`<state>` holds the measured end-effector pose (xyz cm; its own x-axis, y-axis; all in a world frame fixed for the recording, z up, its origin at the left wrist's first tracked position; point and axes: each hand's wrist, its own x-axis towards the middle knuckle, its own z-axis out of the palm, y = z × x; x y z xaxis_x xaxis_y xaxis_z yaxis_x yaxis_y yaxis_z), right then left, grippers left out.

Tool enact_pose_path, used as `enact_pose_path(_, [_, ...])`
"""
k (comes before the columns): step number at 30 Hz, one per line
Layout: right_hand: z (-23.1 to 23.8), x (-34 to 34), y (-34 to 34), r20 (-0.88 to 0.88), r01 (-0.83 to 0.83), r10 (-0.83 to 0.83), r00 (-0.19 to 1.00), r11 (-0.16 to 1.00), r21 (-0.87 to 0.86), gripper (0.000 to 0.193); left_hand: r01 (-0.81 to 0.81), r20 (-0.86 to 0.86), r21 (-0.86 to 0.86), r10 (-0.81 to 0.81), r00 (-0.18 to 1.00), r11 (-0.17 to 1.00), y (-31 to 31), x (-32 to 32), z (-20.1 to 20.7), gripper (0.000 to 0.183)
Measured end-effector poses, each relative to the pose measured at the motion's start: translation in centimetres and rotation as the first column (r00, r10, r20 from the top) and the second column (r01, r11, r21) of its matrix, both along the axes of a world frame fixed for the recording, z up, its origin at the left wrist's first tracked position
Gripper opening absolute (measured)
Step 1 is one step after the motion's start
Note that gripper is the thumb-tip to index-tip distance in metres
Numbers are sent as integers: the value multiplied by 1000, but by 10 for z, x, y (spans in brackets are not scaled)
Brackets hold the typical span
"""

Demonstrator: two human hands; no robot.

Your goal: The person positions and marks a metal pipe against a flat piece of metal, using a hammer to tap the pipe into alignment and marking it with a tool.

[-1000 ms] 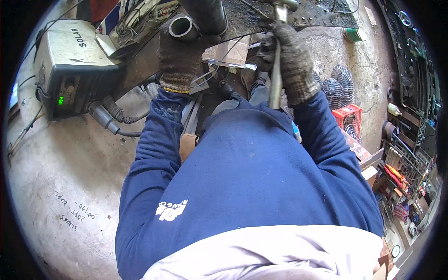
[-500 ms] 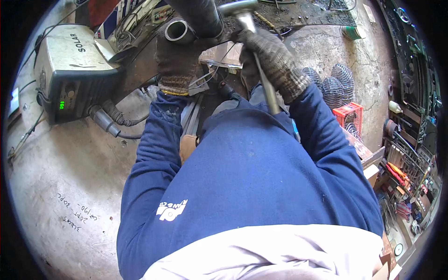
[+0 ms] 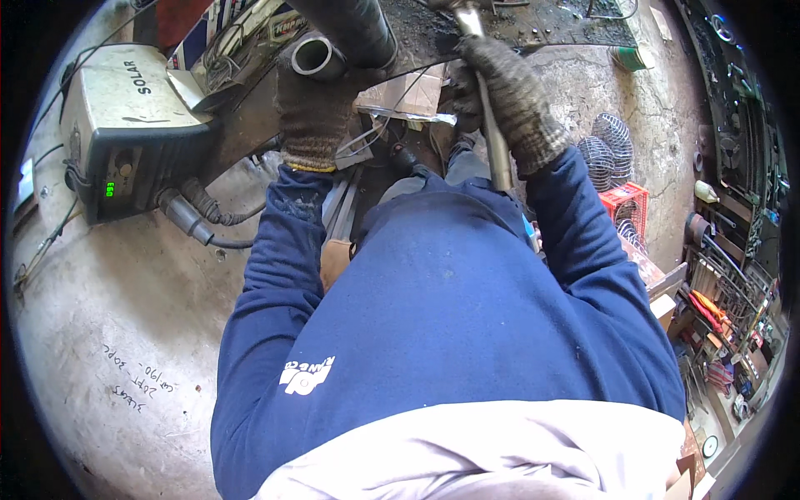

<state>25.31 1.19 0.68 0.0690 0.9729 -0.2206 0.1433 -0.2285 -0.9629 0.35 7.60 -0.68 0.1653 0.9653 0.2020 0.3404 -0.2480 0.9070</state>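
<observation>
My left hand [image 3: 315, 117], in a dark knit work glove with a yellow-edged cuff, is closed around a short grey metal pipe [image 3: 313, 55], its open round end facing up. A thicker dark cylinder [image 3: 360, 33] stands right beside the pipe. In the same kind of glove, my right hand [image 3: 518, 104] grips a hammer [image 3: 497, 146] by its long metal handle. The hammer's head lies at the upper edge of the view, partly cut off, to the right of the pipe and apart from it.
A welding machine [image 3: 137, 125] with a lit green display and a thick cable stands on the left. Below my hands sits a cardboard box [image 3: 408, 92]. On the right are coiled wire springs [image 3: 612, 146], a red crate [image 3: 625, 204] and a rack of tools [image 3: 725, 283].
My right hand and the hammer have moved to the right, and the hammer's head has gone farther up toward the view's edge. My left hand and the pipe have hardly moved.
</observation>
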Motion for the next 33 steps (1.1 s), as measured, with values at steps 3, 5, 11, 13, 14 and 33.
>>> enact_pose_path(3, [20,-4,-1,-237,60,-105,966,980,-187,20,15,77,-8,-14,997,1000,-1,-2,0,48])
enact_pose_path(5, [12,-9,0,-56,-5,10,998,997,73,20,40,44,-5,-40,998,999,-1,0,2,48])
enact_pose_path(11, [38,-11,-4,-272,72,-132,953,973,-218,28,11,152,-36,-5,988,999,-5,3,0,43])
enact_pose_path(13, [24,12,6,-57,92,-101,993,984,-150,41,39,165,-44,-31,986,998,-2,4,-2,42])
enact_pose_path(14, [24,17,13,156,21,-17,988,999,-24,42,47,167,-50,-38,985,998,-1,3,-4,42])
enact_pose_path(33, [23,-27,63,253,-279,271,929,960,-4,32,-102,-163,101,118,980,990,-11,-2,2,68])
